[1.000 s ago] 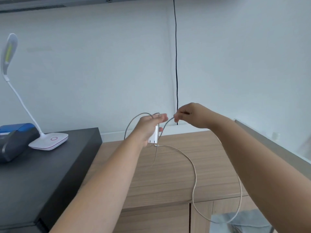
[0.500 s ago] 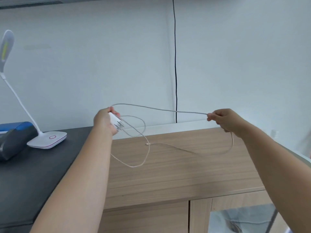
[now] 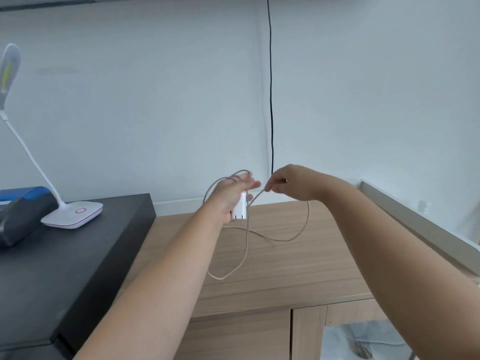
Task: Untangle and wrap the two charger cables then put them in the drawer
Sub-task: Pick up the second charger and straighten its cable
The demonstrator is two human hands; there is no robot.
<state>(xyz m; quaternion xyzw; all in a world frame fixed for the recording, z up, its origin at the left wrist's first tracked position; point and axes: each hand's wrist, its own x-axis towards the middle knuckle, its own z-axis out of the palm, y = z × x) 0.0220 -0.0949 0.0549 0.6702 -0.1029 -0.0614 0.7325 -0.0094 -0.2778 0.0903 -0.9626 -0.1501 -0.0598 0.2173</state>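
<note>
Wrapping stage, one charger cable. Behind the arms runs a wooden cabinet top (image 3: 298,258), serving as the desk, with a black unit (image 3: 65,258) at its left carrying a white lamp (image 3: 74,213). No second cable and no drawer can be made out.

Both forearms reach forward and converge above the desk. The left hand (image 3: 233,196) is raised, palm turned inward, its grip closed around the white charger plug (image 3: 241,207), whose prongs point down; the fingers (image 3: 250,184) extend toward the right. The right hand (image 3: 288,183) meets it just beside, its grip a narrow pinch on the charger cable (image 3: 301,229).

The cable arcs over the left hand in a loop or two, and the remainder hangs in slack curves near the desk surface; whether it touches cannot be told.

Judged next requirement: carry the pinched length round the left hand, keeping tension even so that laid loops do not slip off.
</note>
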